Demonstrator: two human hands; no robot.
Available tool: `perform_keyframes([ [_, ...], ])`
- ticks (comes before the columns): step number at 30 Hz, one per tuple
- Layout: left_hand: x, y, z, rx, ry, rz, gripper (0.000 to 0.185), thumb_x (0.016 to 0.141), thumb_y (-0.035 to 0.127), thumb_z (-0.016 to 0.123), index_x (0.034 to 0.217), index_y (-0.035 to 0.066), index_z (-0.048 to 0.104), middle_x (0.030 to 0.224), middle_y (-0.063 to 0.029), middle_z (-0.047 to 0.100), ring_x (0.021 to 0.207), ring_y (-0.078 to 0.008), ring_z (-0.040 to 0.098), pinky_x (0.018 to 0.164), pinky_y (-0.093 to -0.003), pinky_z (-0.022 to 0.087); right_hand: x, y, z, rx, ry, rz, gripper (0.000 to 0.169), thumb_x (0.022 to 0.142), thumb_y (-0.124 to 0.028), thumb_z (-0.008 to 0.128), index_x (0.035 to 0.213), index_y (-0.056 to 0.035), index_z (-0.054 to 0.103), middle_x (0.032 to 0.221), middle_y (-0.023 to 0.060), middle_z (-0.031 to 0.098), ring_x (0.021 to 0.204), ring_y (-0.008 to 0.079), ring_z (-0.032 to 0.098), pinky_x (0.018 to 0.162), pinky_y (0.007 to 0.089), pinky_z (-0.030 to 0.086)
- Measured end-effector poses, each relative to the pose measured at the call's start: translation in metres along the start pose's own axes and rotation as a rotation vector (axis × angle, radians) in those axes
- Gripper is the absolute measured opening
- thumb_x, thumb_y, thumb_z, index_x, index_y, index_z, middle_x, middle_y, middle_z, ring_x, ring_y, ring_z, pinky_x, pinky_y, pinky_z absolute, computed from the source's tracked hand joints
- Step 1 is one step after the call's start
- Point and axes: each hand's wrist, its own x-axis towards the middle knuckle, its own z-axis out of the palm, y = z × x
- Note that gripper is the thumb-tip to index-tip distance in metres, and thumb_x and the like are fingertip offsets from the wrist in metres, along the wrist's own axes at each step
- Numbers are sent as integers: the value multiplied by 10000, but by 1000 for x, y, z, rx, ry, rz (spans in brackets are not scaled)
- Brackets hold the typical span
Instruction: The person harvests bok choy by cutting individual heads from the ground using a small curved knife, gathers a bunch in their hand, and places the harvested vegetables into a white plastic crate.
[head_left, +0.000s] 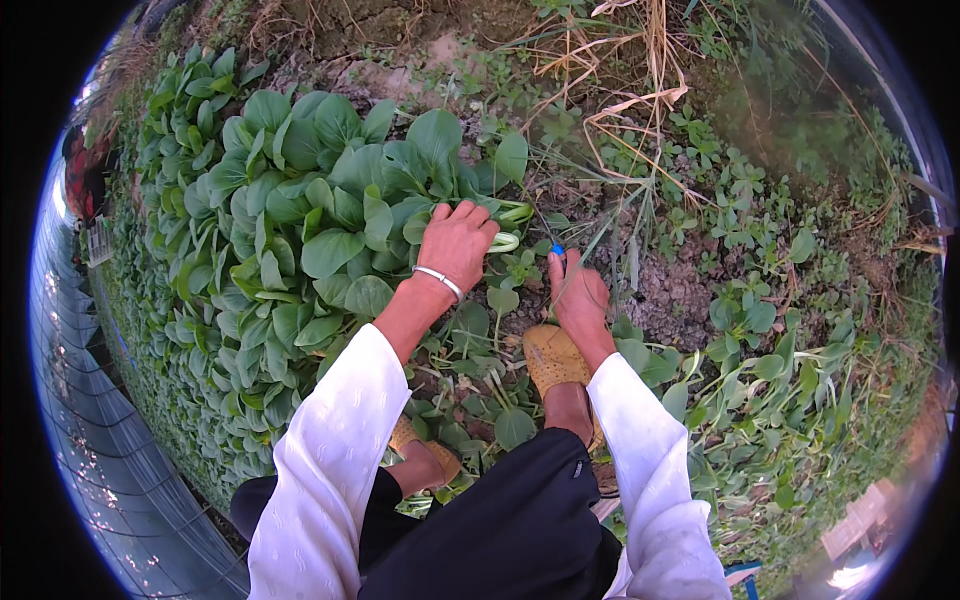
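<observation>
My left hand (459, 244), with a silver bangle at its wrist, is closed around leafy bok choy (405, 169) at the edge of the dense bed. Pale bent stalks (504, 242) stick out to the right, past its fingers. Just right of these stalks, my right hand (581, 294) grips a small hand tool with a blue collar (557, 250). A thin dark part of it seems to reach up and left toward the stalks; its shape is hard to make out. The two hands are apart, low over the soil.
Rows of bok choy (225, 330) spread to the left. Dry grass (637, 97) and weeds (739, 180) cover the ground at right. Loose leaves lie around my yellow shoes (555, 360). At far left are a person (82, 172), a pale crate (99, 241) and plastic sheeting (112, 465).
</observation>
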Motion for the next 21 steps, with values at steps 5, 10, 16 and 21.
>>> perform_keyframes([
  [5, -2, 2, 2, 1, -48, -16, 281, 643, -8, 648, 906, 89, 676, 932, -53, 607, 968, -247, 564, 840, -378, 409, -1, 4, 11, 48, -22, 41, 411, 999, -415, 420, 993, -32, 568, 777, 264, 648, 743, 480, 621, 673, 553, 484],
  [10, 3, 12, -15, -261, -9, -182, 287, 635, -2, 676, 917, 53, 686, 971, -90, 630, 995, -281, 584, 864, -398, 437, -22, 49, 28, 391, -156, 110, 436, 991, -404, 468, 987, 12, 599, 794, 214, 662, 738, 432, 624, 679, 474, 481],
  [16, -34, 21, -82, -1436, -36, -645, 340, 726, 65, 728, 1058, 18, 668, 947, -7, 657, 832, -120, 595, 793, -276, 466, -57, 5, -27, 1075, -70, 155, 268, 908, -267, 680, 987, -18, 622, 744, -3, 602, 623, 73, 490, 572, 245, 392],
  [21, -66, 21, -88, -1837, -187, -769, 415, 712, 87, 750, 1108, 25, 641, 963, -1, 654, 852, -106, 605, 844, -271, 474, -26, -59, -76, 1383, -140, -24, 351, 851, -303, 749, 1025, -28, 616, 708, -47, 568, 498, 23, 433, 442, 184, 335],
])
